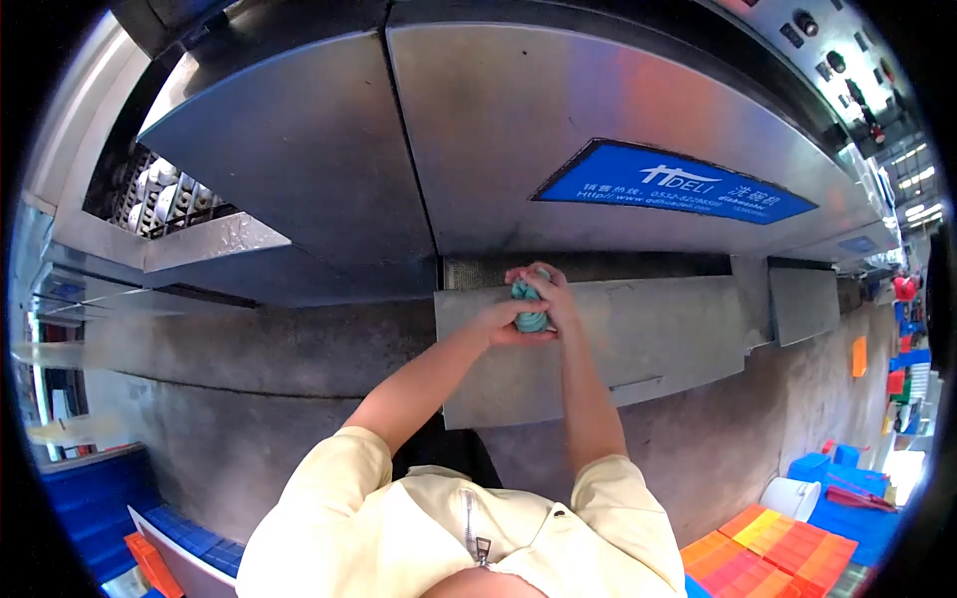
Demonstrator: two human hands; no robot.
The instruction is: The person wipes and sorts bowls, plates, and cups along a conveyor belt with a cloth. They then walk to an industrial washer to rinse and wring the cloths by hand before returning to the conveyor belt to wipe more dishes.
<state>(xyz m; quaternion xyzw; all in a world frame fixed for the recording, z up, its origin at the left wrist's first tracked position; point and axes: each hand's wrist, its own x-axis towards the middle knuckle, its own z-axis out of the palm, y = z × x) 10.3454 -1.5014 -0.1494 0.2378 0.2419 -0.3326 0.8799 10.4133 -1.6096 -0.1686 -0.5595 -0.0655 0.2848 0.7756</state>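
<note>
A crumpled green cloth (530,320) is bunched between my two hands, in front of the long metal machine. My left hand (508,321) is closed around its lower left side. My right hand (554,292) grips it from above and the right, fingers curled over the top. Just beneath my hands is a grey metal panel (658,334), which sticks out from the foot of the machine. Part of the cloth is hidden by my fingers.
The steel dishwasher (478,130) with a blue label (678,184) spans the view ahead. At its left, an opening shows white dishes (159,189) on a conveyor. Orange crates (768,548) and a white bucket (791,496) stand behind right; blue crates (194,533) stand behind left.
</note>
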